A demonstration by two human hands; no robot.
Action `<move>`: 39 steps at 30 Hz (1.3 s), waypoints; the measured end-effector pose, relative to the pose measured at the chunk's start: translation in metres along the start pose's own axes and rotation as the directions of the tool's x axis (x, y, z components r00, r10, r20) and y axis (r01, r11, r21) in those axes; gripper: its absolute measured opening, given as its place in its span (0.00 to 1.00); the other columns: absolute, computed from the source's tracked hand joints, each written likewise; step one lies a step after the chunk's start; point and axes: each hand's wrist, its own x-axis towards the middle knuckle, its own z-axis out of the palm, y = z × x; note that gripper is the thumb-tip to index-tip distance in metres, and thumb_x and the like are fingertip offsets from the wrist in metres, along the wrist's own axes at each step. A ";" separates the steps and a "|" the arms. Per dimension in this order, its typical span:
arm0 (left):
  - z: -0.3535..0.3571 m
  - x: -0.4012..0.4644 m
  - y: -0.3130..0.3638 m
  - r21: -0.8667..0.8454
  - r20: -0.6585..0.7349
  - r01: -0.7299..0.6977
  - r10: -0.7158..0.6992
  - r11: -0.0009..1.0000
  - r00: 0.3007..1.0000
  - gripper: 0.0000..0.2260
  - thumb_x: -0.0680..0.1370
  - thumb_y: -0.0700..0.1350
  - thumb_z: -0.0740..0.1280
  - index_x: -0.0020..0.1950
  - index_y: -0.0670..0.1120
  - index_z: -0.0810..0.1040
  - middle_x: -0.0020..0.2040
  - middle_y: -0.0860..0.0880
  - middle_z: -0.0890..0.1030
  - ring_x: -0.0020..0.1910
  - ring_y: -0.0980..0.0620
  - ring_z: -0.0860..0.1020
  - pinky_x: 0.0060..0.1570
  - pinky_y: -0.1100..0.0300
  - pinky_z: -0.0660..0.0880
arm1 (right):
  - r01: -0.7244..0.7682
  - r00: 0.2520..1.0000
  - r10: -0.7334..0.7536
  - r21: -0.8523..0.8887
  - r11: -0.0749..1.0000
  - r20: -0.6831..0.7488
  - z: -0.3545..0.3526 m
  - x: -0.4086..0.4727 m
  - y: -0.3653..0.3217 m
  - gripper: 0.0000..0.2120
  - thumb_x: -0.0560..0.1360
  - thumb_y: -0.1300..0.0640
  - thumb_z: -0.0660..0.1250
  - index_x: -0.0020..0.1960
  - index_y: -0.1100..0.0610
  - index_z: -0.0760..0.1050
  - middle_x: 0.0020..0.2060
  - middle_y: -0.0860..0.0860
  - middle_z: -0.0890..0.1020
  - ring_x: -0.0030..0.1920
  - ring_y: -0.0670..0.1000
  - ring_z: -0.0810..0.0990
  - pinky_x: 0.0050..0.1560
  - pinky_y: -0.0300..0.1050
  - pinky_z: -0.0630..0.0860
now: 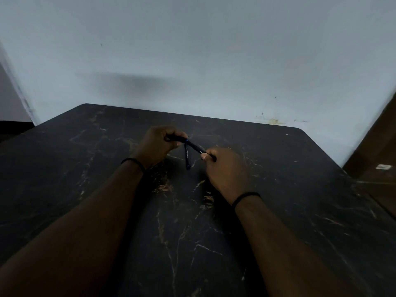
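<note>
1. Fingers (204, 155) of the right hand (225, 168), just right of the frame's centre, are curled and pinch the nearer end of a black pen (196, 147). A dark band (246, 196) circles that wrist.
2. From that pinch the black pen slants up and to the left across the middle of the frame, held above the dark veined tabletop (300, 189). It has a blue ring where it meets the other hand.
3. Below that ring a slimmer dark piece (187, 156) with a blue tip hangs downward. I cannot tell whether it is a second pen or a part of the first.
4. Farther up, left of centre, the left hand (159, 145) has its fingers (175, 133) curled round the far end of the pen.
5. Both grips look set, and I judge the work at the blue ring, whether pulling apart or joining, to be only partly done. The two lengths meet there, and neither hand has let go.
6. Beyond the tabletop's far edge, a pale wall (192, 50) fills the upper frame.
</note>
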 end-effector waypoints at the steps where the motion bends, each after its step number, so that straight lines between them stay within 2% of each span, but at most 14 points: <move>1: -0.001 0.000 0.001 0.015 0.032 -0.005 0.005 1.000 0.999 0.12 0.75 0.31 0.69 0.57 0.41 0.82 0.54 0.48 0.82 0.49 0.61 0.78 0.48 0.77 0.72 | -0.002 1.000 0.002 -0.004 1.000 -0.004 0.000 0.000 0.000 0.11 0.81 0.51 0.62 0.47 0.54 0.81 0.33 0.45 0.71 0.30 0.42 0.66 0.29 0.34 0.57; 4: -0.005 -0.002 0.004 0.000 0.141 0.030 -0.030 1.000 0.990 0.14 0.77 0.32 0.67 0.61 0.42 0.81 0.53 0.50 0.83 0.45 0.63 0.78 0.45 0.75 0.74 | -0.006 1.000 0.006 -0.025 1.000 -0.003 -0.001 -0.001 0.002 0.10 0.81 0.52 0.62 0.50 0.53 0.82 0.35 0.47 0.77 0.33 0.45 0.69 0.31 0.39 0.61; 7: -0.011 -0.003 0.005 -0.111 0.190 0.101 -0.078 0.989 0.979 0.14 0.80 0.33 0.64 0.62 0.45 0.79 0.40 0.52 0.81 0.32 0.62 0.76 0.34 0.71 0.74 | 0.005 1.000 -0.006 0.004 1.000 0.007 -0.004 -0.001 0.004 0.10 0.81 0.54 0.63 0.52 0.53 0.83 0.42 0.51 0.82 0.41 0.51 0.76 0.39 0.40 0.64; 9: -0.014 -0.004 0.005 -0.160 0.188 0.132 -0.101 0.978 0.977 0.13 0.81 0.35 0.62 0.62 0.44 0.79 0.35 0.54 0.81 0.28 0.60 0.73 0.31 0.68 0.73 | 0.034 0.999 -0.034 0.027 0.999 0.010 -0.005 -0.002 0.003 0.10 0.81 0.53 0.63 0.51 0.53 0.83 0.40 0.50 0.80 0.42 0.51 0.77 0.39 0.41 0.64; 12: -0.011 -0.004 0.008 -0.195 0.192 0.178 -0.141 0.964 0.971 0.13 0.82 0.35 0.60 0.63 0.41 0.78 0.38 0.47 0.80 0.26 0.59 0.69 0.26 0.67 0.67 | 0.054 0.999 -0.054 0.019 0.998 0.010 -0.005 -0.002 0.001 0.10 0.81 0.52 0.64 0.50 0.52 0.83 0.38 0.47 0.77 0.39 0.48 0.73 0.35 0.40 0.61; 16: 0.001 -0.005 0.019 -0.203 0.247 0.182 -0.129 0.962 0.960 0.12 0.82 0.33 0.59 0.62 0.40 0.78 0.32 0.53 0.78 0.25 0.60 0.67 0.25 0.69 0.66 | 0.034 0.999 -0.038 0.104 0.994 0.034 -0.005 -0.003 0.002 0.10 0.80 0.52 0.65 0.47 0.54 0.83 0.32 0.45 0.76 0.32 0.43 0.71 0.30 0.37 0.60; 19: 0.000 -0.005 0.023 -0.219 0.243 0.180 -0.125 0.959 0.962 0.11 0.82 0.33 0.60 0.61 0.39 0.78 0.36 0.46 0.78 0.27 0.56 0.67 0.27 0.66 0.65 | 0.008 0.999 -0.014 0.159 0.987 0.042 -0.005 -0.002 0.004 0.11 0.80 0.53 0.66 0.44 0.56 0.83 0.28 0.45 0.74 0.29 0.42 0.71 0.27 0.32 0.60; 20: -0.001 -0.005 0.024 -0.229 0.245 0.180 -0.122 0.956 0.962 0.11 0.82 0.32 0.60 0.60 0.39 0.77 0.37 0.44 0.78 0.27 0.55 0.67 0.28 0.65 0.65 | 0.004 0.999 -0.011 0.171 0.985 0.038 -0.005 -0.002 0.004 0.11 0.80 0.53 0.66 0.43 0.57 0.83 0.27 0.45 0.74 0.28 0.42 0.72 0.26 0.32 0.63; 25: -0.006 -0.007 0.029 -0.233 0.263 0.136 -0.072 0.963 0.962 0.09 0.81 0.31 0.60 0.56 0.40 0.76 0.37 0.44 0.78 0.28 0.54 0.68 0.28 0.63 0.66 | -0.031 0.999 0.020 0.234 0.972 0.049 -0.003 0.001 0.003 0.11 0.79 0.54 0.67 0.40 0.54 0.83 0.24 0.42 0.73 0.28 0.33 0.73 0.30 0.27 0.67; 28: -0.005 -0.007 0.030 -0.200 0.271 0.113 -0.056 0.973 0.961 0.07 0.81 0.31 0.60 0.55 0.38 0.75 0.36 0.45 0.78 0.27 0.55 0.69 0.28 0.63 0.67 | -0.070 0.996 0.050 0.284 0.956 0.079 -0.005 0.003 0.002 0.13 0.79 0.53 0.67 0.36 0.49 0.81 0.23 0.43 0.73 0.24 0.37 0.72 0.24 0.31 0.64; 30: -0.004 -0.006 0.028 -0.211 0.261 0.127 -0.070 0.969 0.963 0.06 0.81 0.31 0.60 0.56 0.36 0.74 0.36 0.46 0.78 0.27 0.55 0.69 0.29 0.61 0.66 | -0.090 0.993 0.061 0.311 0.946 0.103 -0.006 0.001 0.003 0.14 0.79 0.52 0.67 0.35 0.48 0.80 0.25 0.45 0.74 0.23 0.41 0.69 0.25 0.33 0.62; 34: 0.001 -0.004 0.024 -0.244 0.209 0.140 -0.089 0.960 0.974 0.07 0.80 0.32 0.62 0.56 0.39 0.75 0.39 0.46 0.77 0.28 0.55 0.69 0.28 0.64 0.67 | -0.044 0.995 0.022 0.220 0.975 0.100 -0.008 -0.002 -0.001 0.10 0.81 0.53 0.64 0.43 0.50 0.80 0.33 0.47 0.78 0.31 0.42 0.73 0.30 0.36 0.64; 37: 0.005 -0.003 0.018 -0.285 0.151 0.175 -0.136 0.942 0.979 0.08 0.80 0.35 0.64 0.59 0.42 0.76 0.44 0.45 0.80 0.30 0.56 0.72 0.29 0.65 0.70 | -0.047 0.996 0.024 0.264 0.963 0.087 -0.008 -0.004 -0.006 0.05 0.80 0.55 0.64 0.52 0.50 0.78 0.39 0.46 0.81 0.40 0.45 0.80 0.37 0.38 0.71; 39: 0.009 -0.002 0.013 -0.242 0.028 0.190 -0.188 0.952 0.982 0.06 0.80 0.40 0.66 0.57 0.45 0.77 0.43 0.49 0.80 0.34 0.56 0.74 0.33 0.63 0.72 | -0.054 0.997 0.039 0.268 0.962 0.061 -0.007 -0.006 -0.007 0.06 0.80 0.56 0.63 0.54 0.50 0.78 0.41 0.46 0.82 0.42 0.46 0.81 0.40 0.40 0.73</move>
